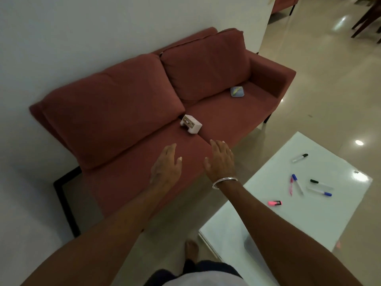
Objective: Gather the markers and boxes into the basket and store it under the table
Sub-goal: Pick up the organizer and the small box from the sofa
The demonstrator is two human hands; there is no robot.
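Observation:
A small white box lies on the red sofa at the gap between the seat cushions. A pale blue box rests further right on the seat near the armrest. Both my left hand and my right hand are stretched out over the seat, fingers apart, holding nothing, a short way in front of the white box. Several markers lie on the white table to the right: a black-capped one, blue ones, a pink highlighter. No basket is in view.
The sofa stands against a white wall. A black-framed panel leans by the sofa's left end. Glossy tiled floor lies between sofa and table, with my bare foot on it. Dark chair legs stand at the top right.

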